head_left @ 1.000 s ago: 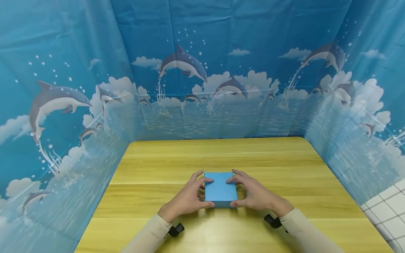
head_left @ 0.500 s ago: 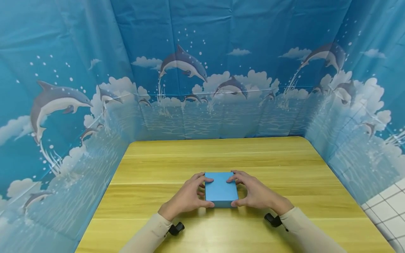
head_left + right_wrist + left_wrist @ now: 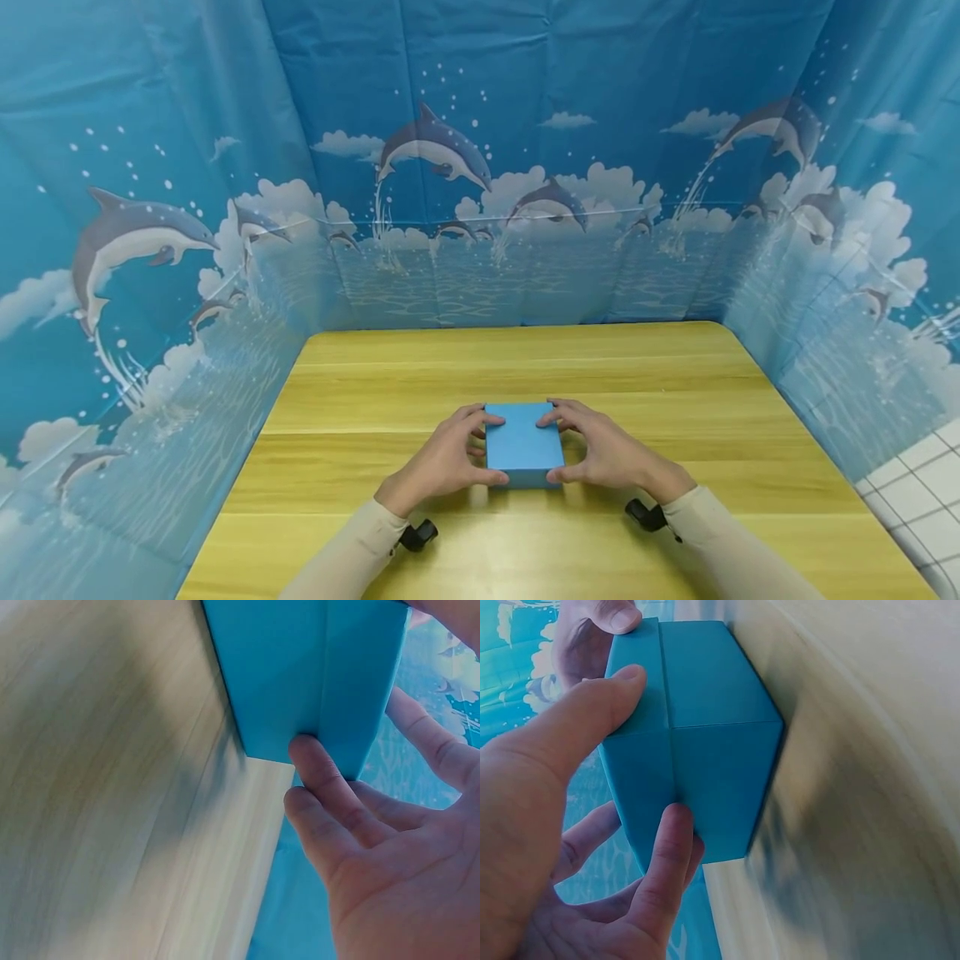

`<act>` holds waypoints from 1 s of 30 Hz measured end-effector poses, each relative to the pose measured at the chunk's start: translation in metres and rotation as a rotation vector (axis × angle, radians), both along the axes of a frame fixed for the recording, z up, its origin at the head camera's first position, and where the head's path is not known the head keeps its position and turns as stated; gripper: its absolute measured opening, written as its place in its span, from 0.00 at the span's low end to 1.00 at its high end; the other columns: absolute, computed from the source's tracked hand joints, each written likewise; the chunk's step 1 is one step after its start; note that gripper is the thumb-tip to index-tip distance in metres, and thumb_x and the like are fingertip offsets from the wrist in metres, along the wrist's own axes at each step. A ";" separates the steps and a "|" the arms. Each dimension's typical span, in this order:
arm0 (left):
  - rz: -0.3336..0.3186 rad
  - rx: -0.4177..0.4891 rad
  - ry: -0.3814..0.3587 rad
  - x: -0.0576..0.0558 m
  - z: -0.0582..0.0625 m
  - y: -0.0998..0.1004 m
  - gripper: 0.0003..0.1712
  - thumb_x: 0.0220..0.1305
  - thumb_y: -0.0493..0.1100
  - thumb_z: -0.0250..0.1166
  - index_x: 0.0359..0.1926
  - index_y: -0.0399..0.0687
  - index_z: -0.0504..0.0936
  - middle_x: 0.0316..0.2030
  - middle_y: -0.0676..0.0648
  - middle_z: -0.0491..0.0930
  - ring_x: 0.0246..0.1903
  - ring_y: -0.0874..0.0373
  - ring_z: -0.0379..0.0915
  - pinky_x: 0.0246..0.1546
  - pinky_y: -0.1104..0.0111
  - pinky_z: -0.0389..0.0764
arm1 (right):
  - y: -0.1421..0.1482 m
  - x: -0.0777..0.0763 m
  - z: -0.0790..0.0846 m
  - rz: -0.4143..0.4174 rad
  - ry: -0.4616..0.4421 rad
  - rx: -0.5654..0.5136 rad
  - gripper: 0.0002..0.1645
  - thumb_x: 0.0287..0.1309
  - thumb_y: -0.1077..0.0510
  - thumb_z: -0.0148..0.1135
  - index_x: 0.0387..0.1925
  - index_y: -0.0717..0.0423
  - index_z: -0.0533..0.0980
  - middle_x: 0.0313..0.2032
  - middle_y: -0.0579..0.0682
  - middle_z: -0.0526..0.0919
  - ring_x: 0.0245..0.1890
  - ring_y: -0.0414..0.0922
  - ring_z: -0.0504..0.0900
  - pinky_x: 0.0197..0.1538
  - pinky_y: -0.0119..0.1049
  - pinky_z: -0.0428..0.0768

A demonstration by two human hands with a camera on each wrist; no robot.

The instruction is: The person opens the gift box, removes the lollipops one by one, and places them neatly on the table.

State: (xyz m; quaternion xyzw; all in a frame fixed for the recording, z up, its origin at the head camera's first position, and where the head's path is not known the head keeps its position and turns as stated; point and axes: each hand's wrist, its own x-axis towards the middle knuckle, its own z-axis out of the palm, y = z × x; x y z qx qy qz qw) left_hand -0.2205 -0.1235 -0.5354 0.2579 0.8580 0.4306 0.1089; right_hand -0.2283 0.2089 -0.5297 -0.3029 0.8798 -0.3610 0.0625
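Note:
A blue lidded box (image 3: 523, 442) sits on the yellow wood-grain table (image 3: 495, 367), straight in front of me. My left hand (image 3: 442, 462) grips it from the left: the thumb lies on the near face of the lid (image 3: 650, 712), one finger rests on top, others touch the side. From the right, my right hand (image 3: 611, 454) holds it in a mirrored way, thumb at the near right corner. In both wrist views a thin seam runs around the box between lid and base, with fingertips on the sides near it. The lid is on the box; its inside is hidden.
A blue curtain (image 3: 600, 275) printed with dolphins and clouds stands around the back and sides of the table. White tiles (image 3: 911, 492) show at the lower right. Small black wrist cameras are strapped under both sleeves.
The left hand's far finger has drawn in a little against the box's far left corner. Both hands keep their hold, and the box stays in place.

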 end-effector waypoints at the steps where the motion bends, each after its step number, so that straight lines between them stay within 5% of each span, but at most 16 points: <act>1: 0.000 0.001 0.001 0.000 0.001 0.000 0.48 0.70 0.52 0.88 0.84 0.56 0.77 0.91 0.35 0.58 0.69 0.41 0.86 0.59 0.71 0.93 | 0.000 0.000 0.000 -0.002 -0.002 0.000 0.41 0.65 0.38 0.89 0.73 0.40 0.81 0.88 0.68 0.67 0.68 0.63 0.87 0.70 0.74 0.86; 22: 0.036 0.023 0.032 0.002 0.029 -0.003 0.48 0.70 0.51 0.88 0.85 0.58 0.76 0.92 0.35 0.56 0.63 0.41 0.90 0.55 0.66 0.96 | -0.001 0.001 0.025 -0.021 -0.029 -0.073 0.45 0.66 0.40 0.89 0.78 0.44 0.79 0.92 0.66 0.59 0.69 0.60 0.85 0.62 0.58 0.94; 30: 0.093 0.050 0.090 0.001 0.041 -0.003 0.47 0.74 0.51 0.85 0.86 0.55 0.75 0.93 0.38 0.56 0.65 0.43 0.89 0.55 0.66 0.96 | -0.014 0.000 0.032 -0.069 0.023 -0.152 0.34 0.78 0.45 0.80 0.77 0.49 0.81 0.93 0.65 0.56 0.71 0.63 0.87 0.62 0.50 0.96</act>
